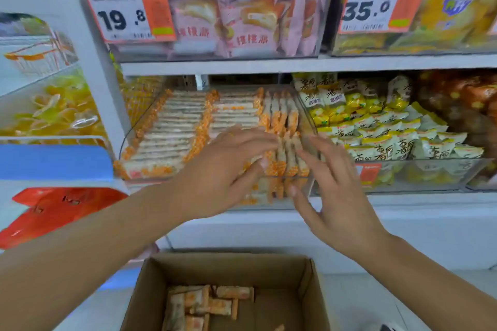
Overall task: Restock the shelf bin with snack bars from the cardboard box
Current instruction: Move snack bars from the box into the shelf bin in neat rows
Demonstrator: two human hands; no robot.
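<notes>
at the clear plastic bin [129, 131], both hands' [279, 169] straight fingers press upright crinkly bars [285, 161].

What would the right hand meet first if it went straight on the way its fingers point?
Probably the upright bars at the bin's right end; the right hand points up-left at them, though depth is unclear.

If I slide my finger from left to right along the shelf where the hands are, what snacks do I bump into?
Yellow packets in the side rack → snack bars lying flat in the clear shelf bin → snack bars standing on edge, with the left hand and right hand around them → white-and-yellow packets → brown-orange bags.
</notes>
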